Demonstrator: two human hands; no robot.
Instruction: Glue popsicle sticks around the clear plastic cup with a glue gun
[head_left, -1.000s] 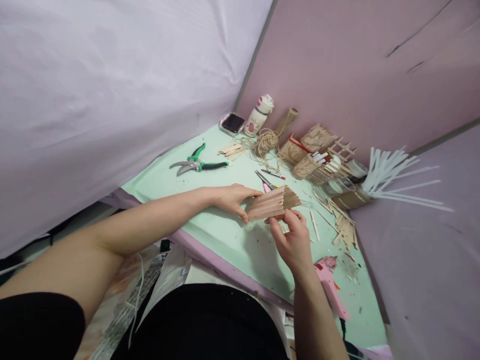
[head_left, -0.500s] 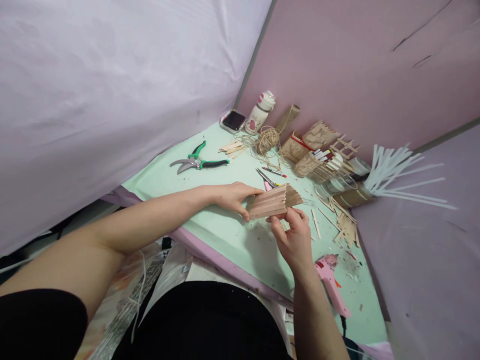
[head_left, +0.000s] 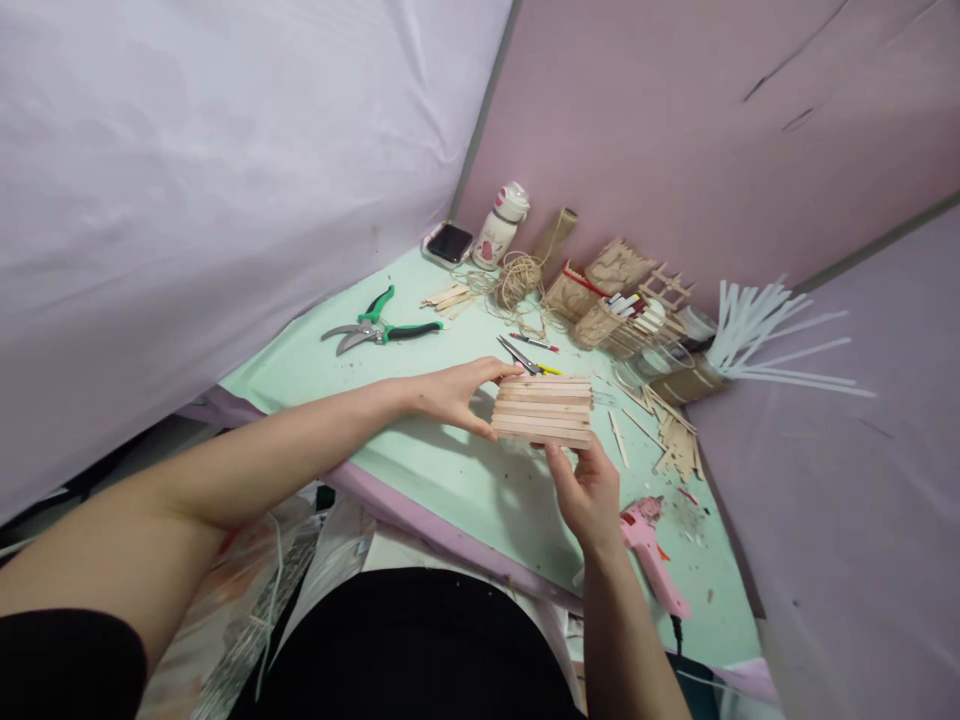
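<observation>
A small box of wooden craft sticks [head_left: 544,410] is held above the green table, one flat side of parallel sticks facing me. My left hand [head_left: 461,395] grips its left end, thumb at the near corner and fingers at the far one. From below, my right hand [head_left: 589,490] grips the near right edge, the thumb against the side and the other fingers partly hidden underneath. Just beyond the box lie scissors [head_left: 517,352], their handles partly covered by it, and a red-tipped pen [head_left: 534,342].
Green-handled pruning shears [head_left: 379,325] lie at the left. At the back stand a bottle [head_left: 501,228], a phone [head_left: 450,243], a twine ball [head_left: 519,280] and a cup of pens [head_left: 600,325]. A pink glue gun [head_left: 654,560], glue sticks [head_left: 757,330] and loose craft sticks [head_left: 679,445] are at right.
The craft-stick box has been turned in my hands: its open end showed before, and now a flat side faces me. My view has shifted slightly to the right.
</observation>
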